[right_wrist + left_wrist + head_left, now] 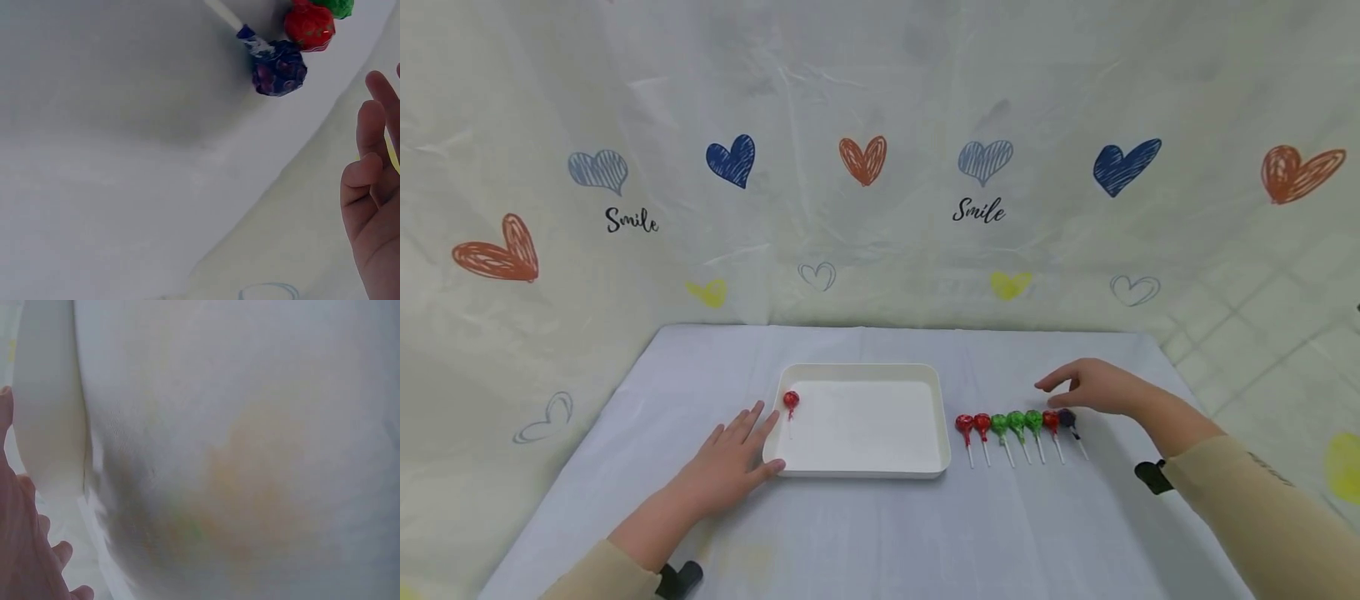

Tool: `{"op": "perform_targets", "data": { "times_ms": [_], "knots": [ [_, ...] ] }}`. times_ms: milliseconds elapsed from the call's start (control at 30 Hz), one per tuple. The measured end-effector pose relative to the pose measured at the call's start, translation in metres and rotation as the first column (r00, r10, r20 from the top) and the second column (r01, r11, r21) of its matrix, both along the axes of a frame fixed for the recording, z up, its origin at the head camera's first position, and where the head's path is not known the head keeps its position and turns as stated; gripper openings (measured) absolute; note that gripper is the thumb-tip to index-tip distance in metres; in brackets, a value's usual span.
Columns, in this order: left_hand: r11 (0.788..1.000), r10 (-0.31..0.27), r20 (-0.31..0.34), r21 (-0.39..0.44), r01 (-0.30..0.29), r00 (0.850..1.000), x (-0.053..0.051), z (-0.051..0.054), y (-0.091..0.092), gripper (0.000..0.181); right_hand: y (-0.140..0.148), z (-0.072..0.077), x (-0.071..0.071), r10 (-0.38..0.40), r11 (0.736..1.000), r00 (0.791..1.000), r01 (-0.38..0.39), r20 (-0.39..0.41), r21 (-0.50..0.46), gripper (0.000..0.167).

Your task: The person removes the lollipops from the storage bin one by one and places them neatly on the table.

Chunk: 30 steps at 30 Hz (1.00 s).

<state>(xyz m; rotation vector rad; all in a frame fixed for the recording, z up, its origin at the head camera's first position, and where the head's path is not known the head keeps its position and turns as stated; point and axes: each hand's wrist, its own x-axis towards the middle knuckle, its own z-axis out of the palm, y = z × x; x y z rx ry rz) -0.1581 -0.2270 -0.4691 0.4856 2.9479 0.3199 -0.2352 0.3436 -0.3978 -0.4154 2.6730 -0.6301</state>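
Note:
My left hand (730, 462) rests with spread fingers at the left end of a white tray (865, 429), touching its rim. One red-wrapped lollipop (791, 400) lies inside the tray near its left wall. Several wrapped lollipops form a row to the right of the tray: red ones at the left, green ones (1017, 419) in the middle, then a red one (1050, 419) and a dark purple one (279, 70) at the right end. Just above that right end hovers my right hand (1097, 387), its fingers loosely bent and holding nothing. In the right wrist view, the hand is apart from the purple lollipop.
A white cloth (865, 542) covers the table. Behind it hangs a pale sheet (910, 83) printed with hearts and "Smile". The lollipop sticks point towards the table's near side. A dark wrist device (1152, 477) sits by the right sleeve.

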Motion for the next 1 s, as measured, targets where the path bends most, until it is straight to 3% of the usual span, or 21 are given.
{"op": "perform_targets", "data": {
  "times_ms": [333, 1000],
  "knots": [
    [1.0, -0.006, -0.024, -0.013, 0.006, 1.0, -0.002, -0.005, -0.002, 0.09, -0.042, 0.004, -0.016, 0.039, 0.999, 0.999, -0.039, 0.007, -0.028, 0.036],
    [1.0, -0.005, -0.01, -0.005, 0.005, 1.0, -0.001, -0.003, -0.002, 0.091, -0.151, 0.009, -0.042, 0.122, 0.988, 0.992, -0.124, -0.027, -0.095, 0.033]
  ]
}}
